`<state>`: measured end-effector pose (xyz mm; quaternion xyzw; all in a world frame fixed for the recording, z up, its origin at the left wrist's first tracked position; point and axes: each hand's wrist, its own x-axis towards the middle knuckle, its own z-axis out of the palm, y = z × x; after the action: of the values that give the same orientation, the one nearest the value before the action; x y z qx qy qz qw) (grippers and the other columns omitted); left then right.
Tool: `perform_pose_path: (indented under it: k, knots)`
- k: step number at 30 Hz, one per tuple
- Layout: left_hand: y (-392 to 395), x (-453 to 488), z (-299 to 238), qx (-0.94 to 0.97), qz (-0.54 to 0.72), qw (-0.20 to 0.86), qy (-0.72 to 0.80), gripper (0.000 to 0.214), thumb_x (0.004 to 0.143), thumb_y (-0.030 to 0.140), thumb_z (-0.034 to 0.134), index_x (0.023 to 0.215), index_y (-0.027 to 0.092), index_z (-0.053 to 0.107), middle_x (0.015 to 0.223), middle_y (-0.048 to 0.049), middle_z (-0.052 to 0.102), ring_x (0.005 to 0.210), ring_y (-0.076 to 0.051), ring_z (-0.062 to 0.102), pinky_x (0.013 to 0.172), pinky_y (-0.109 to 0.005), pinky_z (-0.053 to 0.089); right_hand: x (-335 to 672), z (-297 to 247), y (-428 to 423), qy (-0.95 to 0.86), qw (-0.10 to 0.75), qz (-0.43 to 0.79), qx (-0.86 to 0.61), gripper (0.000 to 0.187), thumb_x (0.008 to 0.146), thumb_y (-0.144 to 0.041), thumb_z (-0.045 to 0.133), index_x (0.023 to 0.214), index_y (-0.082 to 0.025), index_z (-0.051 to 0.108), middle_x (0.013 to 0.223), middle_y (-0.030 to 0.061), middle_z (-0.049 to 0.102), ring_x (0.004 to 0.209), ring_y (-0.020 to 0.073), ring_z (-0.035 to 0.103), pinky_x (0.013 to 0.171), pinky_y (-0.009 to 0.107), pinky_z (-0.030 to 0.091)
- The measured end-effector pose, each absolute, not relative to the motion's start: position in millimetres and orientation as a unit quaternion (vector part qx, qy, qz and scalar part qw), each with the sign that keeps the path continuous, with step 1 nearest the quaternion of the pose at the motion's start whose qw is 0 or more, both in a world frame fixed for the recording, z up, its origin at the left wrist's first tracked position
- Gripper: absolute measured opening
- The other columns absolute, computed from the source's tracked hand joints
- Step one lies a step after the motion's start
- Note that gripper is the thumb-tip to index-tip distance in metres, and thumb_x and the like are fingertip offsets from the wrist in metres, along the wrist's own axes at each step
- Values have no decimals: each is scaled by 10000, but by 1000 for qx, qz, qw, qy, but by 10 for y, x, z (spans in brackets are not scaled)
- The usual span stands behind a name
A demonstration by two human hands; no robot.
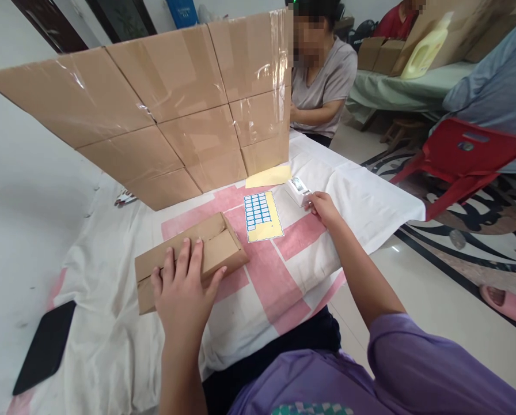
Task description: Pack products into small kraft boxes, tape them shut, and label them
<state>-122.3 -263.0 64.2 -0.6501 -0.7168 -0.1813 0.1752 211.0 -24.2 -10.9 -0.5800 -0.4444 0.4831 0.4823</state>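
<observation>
My left hand (183,282) lies with fingers spread on top of a closed brown cardboard box (217,245) at the table's near left. The thumb rests along the box's near side. To the right, my right hand (322,208) pinches the near corner of a small white box (299,191) with a grey picture on its top. Between the two hands lies a yellow sheet (264,230) with a grid of blue-edged white labels; part of its yellow backing is bare. A plain yellow sheet (269,176) sits just behind it, by the cardboard partition.
A tall taped cardboard partition (193,98) stands across the table's far side. A black tablet-like slab (46,346) lies at the left on the white and pink tablecloth (279,288). Another person (327,80) sits beyond; a red chair (469,155) stands at right.
</observation>
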Motion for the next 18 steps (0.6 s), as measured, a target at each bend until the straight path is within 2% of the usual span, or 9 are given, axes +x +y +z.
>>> perform_pose_path:
  k: [4, 8, 14, 18]
  knots:
    - [-2628, -1221, 648, -650, -176, 170, -720, 716, 987, 573, 525, 1601, 223, 409, 1621, -125, 475, 1507, -428, 397, 1227, -603, 256, 2144, -143, -201, -448, 466, 491, -584, 152, 837, -215, 628, 693, -183, 589, 687, 51, 718, 408, 76, 432, 369, 214, 264]
    - [-2602, -1236, 651, -648, -173, 160, -724, 721, 987, 577, 518, 1613, 245, 383, 1631, -117, 464, 1526, -414, 373, 1239, -596, 240, 2167, -133, -203, -448, 458, 505, -578, 182, 855, -171, 645, 678, -164, 608, 714, 64, 729, 438, 76, 479, 409, 209, 368]
    - [-2580, -1276, 671, -659, -164, 154, -717, 729, 988, 583, 504, 1616, 234, 377, 1632, -123, 461, 1524, -424, 368, 1236, -596, 242, 2167, -54, -255, -442, 469, 525, -555, 271, 926, -107, 624, 657, -139, 639, 706, 74, 707, 634, 111, 650, 635, 206, 562]
    - [-2583, -1283, 672, -659, -160, 163, -716, 713, 996, 579, 492, 1601, 211, 403, 1627, -135, 465, 1517, -432, 374, 1231, -602, 246, 2175, -40, -266, -437, 478, 534, -544, 268, 924, -89, 661, 661, -136, 645, 766, 86, 731, 748, 123, 706, 773, 219, 607]
